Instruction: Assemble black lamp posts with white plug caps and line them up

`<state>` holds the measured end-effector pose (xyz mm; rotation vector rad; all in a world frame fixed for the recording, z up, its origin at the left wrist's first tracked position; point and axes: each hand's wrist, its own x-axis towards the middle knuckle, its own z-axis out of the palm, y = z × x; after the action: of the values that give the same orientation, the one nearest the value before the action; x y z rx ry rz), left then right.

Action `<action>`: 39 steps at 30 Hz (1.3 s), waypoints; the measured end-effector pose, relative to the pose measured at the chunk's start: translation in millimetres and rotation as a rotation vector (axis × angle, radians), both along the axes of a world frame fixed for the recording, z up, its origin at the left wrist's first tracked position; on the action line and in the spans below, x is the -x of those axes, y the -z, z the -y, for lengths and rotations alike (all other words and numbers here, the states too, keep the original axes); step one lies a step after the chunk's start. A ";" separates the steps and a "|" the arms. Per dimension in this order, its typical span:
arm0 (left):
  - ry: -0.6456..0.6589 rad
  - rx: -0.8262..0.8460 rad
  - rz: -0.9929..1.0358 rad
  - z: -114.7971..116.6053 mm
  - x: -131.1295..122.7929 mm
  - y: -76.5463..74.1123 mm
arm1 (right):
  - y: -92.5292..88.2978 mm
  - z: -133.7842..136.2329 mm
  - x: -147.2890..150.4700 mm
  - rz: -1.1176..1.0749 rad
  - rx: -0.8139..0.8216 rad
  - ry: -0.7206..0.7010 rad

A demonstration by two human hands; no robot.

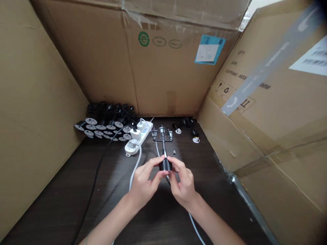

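Between my two hands is a small black model street lamp [164, 145] with three lanterns on its crossbar. Its lanterns point away from me and its wide round base is toward me. My left hand [146, 182] pinches the base from the left, thumb below and fingers above. From the right, my right hand [184, 185] grips the same base with thumb and fingertips. The underside of the base is hidden from view. Just beyond my right fingers lies a tiny metallic piece [174, 152] on the dark table [204, 204].
A white power strip [129, 149] with plugged-in adapters stands left of the lamp, cables trailing forward. Several similar black lamps with pale round bases [91, 121] are stacked at the back left. More black parts [187, 121] lie back right. Cardboard walls [163, 81] enclose the table.
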<state>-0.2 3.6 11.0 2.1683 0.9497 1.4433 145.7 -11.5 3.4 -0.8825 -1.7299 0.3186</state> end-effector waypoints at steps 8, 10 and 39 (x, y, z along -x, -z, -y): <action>0.074 0.186 0.132 1.5 -1.4 -2.5 | -5.4 5.1 6.0 -0.144 0.103 -0.063; 0.100 0.222 0.130 0.5 -1.2 -2.4 | -4.7 3.9 4.7 -0.116 0.073 -0.037; -0.612 -0.011 -0.406 -131.0 163.4 -77.3 | -13.6 7.4 -0.1 0.102 -0.162 -0.021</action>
<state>-163.5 134.6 88.3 2.3392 1.8797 1.2419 145.9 -18.9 17.0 -0.7741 -1.8325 0.1462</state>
